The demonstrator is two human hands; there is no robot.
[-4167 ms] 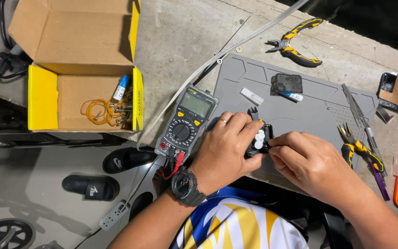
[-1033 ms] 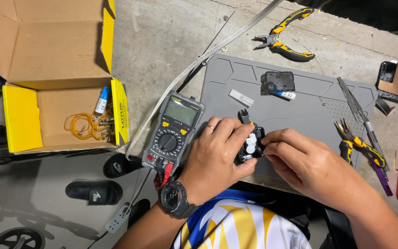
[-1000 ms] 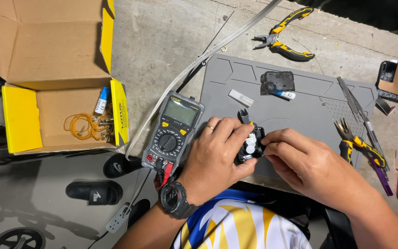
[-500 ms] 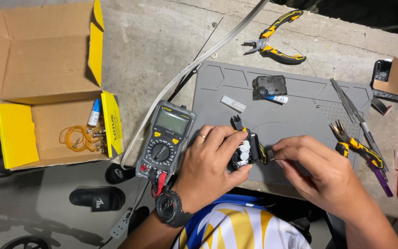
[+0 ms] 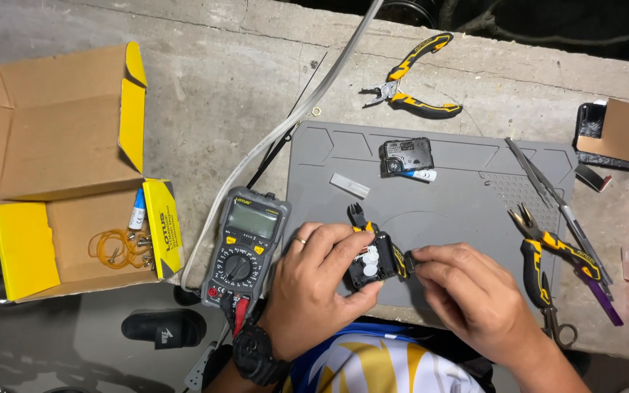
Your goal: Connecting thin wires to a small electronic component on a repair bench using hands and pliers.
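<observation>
Both hands are working on a small black mechanism (image 5: 373, 263) over the grey mat (image 5: 460, 204).
Left hand (image 5: 322, 280) is gripping it (white gears exposed); right hand (image 5: 467, 291) fingers are pinching its right edge, still open.

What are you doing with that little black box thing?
A person sits at a concrete bench and holds a small black box with white gears inside in the left hand. The right hand pinches at the box's right edge. The box is over a grey work mat. A multimeter lies just left of the hands, yellow-handled pliers lie to the right, and an open cardboard box sits at the far left.
</observation>
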